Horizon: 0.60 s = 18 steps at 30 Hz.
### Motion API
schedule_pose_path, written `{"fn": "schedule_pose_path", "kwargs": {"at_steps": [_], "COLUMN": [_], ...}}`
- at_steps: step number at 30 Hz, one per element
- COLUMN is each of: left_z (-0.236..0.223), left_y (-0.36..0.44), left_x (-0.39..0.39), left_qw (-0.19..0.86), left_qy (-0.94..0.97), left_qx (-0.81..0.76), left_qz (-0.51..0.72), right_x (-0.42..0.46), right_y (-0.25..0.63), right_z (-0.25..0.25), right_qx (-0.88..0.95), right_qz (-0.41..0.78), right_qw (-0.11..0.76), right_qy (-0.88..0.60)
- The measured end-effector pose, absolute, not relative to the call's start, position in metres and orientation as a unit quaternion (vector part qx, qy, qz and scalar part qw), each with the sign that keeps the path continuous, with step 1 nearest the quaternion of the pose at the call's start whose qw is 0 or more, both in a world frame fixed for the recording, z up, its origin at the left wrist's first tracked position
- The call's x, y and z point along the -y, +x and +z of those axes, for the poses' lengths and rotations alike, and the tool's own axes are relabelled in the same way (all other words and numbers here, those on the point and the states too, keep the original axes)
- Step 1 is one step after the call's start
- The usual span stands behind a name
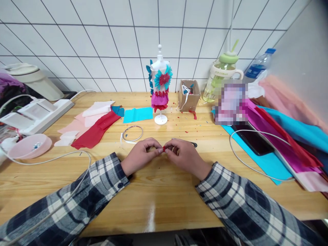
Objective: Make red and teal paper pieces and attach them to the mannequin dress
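My left hand (141,153) and my right hand (183,154) meet at the middle of the wooden table (159,198), fingers curled. Between their fingertips they pinch a small red paper scrap (164,148). Behind them stands a little white mannequin (160,85) dressed in teal, red and magenta paper petals. A tape ring (132,133) lies just beyond my left hand. Something dark and thin lies on the table past my right hand (194,144).
Red, pink and white paper sheets (94,124) and a teal sheet (137,114) lie at left. A small cardboard box (189,95), a green-lidded jug (220,80), a phone (253,140) with a white cable, and stacked coloured paper (287,130) sit right. A pink bowl (29,146) is far left.
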<state>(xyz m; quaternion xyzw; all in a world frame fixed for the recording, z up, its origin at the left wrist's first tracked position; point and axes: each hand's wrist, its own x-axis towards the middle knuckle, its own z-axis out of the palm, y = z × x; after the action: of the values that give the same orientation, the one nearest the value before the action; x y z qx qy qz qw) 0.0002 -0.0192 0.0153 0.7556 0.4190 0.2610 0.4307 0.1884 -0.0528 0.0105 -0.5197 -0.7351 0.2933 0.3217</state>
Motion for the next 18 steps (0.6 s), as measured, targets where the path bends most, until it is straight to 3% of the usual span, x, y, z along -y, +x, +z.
{"fn": "schedule_pose_path", "kwargs": {"at_steps": [3,8,18], "left_z": [0.0165,0.0169,0.0217], "left_y": [0.0003,0.0009,0.0057], "left_x": [0.0193,0.0191,0.0242], "left_qw": [0.428,0.441,0.301], "left_qy": [0.757,0.764,0.817], "left_qx": [-0.421,-0.408,-0.423], "left_qz": [0.259,0.237,0.249], "right_x": [0.0495,0.0473,0.0568], "right_y": [0.1887,0.1889,0.1861], "right_z": [0.0075,0.0069,0.0136], "right_qx": [0.695,0.676,0.746], "right_qz": [0.365,0.386,0.227], "right_qw": [0.334,0.337,0.306], "right_qy": [-0.522,-0.529,-0.546]}}
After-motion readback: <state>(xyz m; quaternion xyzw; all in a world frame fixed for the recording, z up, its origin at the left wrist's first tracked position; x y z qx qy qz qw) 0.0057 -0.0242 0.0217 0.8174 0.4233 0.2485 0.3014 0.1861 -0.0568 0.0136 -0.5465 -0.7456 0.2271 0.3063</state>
